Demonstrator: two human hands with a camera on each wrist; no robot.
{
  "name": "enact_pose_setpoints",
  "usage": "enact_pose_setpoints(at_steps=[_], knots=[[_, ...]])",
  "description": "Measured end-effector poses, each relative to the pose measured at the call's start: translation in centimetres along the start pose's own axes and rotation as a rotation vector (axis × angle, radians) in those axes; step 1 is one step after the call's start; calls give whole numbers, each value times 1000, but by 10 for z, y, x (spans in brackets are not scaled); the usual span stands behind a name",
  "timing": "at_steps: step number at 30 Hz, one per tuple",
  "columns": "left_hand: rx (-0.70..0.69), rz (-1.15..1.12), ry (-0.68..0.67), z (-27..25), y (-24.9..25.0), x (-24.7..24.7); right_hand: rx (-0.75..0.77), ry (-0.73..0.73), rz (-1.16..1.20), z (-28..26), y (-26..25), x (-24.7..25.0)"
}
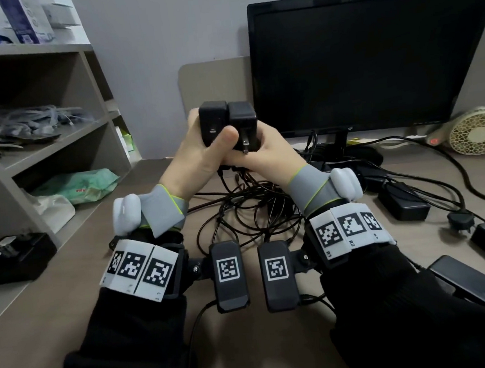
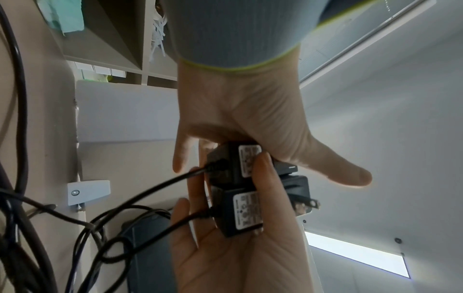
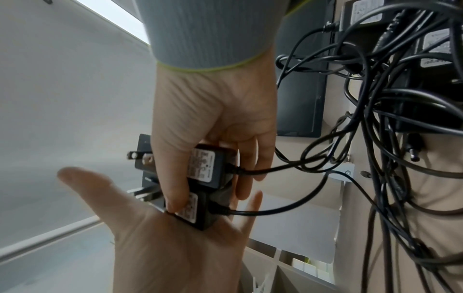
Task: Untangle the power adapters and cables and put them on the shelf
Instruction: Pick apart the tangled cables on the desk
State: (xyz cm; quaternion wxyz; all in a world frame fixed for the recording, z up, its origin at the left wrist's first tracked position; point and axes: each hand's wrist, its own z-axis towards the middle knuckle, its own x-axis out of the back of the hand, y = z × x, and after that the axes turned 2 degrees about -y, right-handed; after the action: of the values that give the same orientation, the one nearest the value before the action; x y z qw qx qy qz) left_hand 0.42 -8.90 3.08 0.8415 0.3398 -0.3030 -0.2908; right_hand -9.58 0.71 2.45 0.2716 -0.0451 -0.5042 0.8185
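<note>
Two small black power adapters are held side by side above the desk, prongs toward me. My left hand [image 1: 200, 146] grips the left adapter [image 1: 213, 119], fingers behind it and thumb across the front. My right hand [image 1: 267, 149] grips the right adapter [image 1: 244, 119]; in the right wrist view its thumb [image 3: 172, 178] runs along the labelled sides of both adapters [image 3: 205, 166]. Each adapter's thin cable [image 2: 160, 184] hangs down into the tangled cable heap [image 1: 246, 210] on the desk. The shelf [image 1: 90, 129] stands at the left.
A black monitor [image 1: 370, 55] stands behind the hands. Several black adapters [image 1: 404, 202] and a small fan [image 1: 477, 134] lie on the right. The shelf holds cable ties [image 1: 25, 123] and a green packet [image 1: 83, 183]. A black charger [image 1: 16, 259] sits on its lowest level.
</note>
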Motion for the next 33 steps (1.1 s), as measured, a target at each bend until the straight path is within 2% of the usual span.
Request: enact_pose_setpoints(at_steps=[4,8,11,16,20,23,27,30,33], knots=[[-25,-9,-119,3,2,-6,42,85,93,-1,-12,10],[87,-130,-273,-5,1,-24,15,155,305,-4,-31,18],[125,6,-307,-5,-3,-40,-33,185,310,-5,-36,21],[226,191,-223,-4,-14,-21,-27,265,368,-10,-43,33],[171,285,-115,-4,-30,17,3,338,446,-11,-41,41],[90,326,39,-2,-26,35,-3,369,476,-8,-41,38],[23,199,201,3,-6,47,-171,377,448,-4,-32,37],[-21,122,222,3,10,47,-347,348,386,-3,-17,33],[-26,113,221,2,16,45,-481,401,220,-2,-11,34]])
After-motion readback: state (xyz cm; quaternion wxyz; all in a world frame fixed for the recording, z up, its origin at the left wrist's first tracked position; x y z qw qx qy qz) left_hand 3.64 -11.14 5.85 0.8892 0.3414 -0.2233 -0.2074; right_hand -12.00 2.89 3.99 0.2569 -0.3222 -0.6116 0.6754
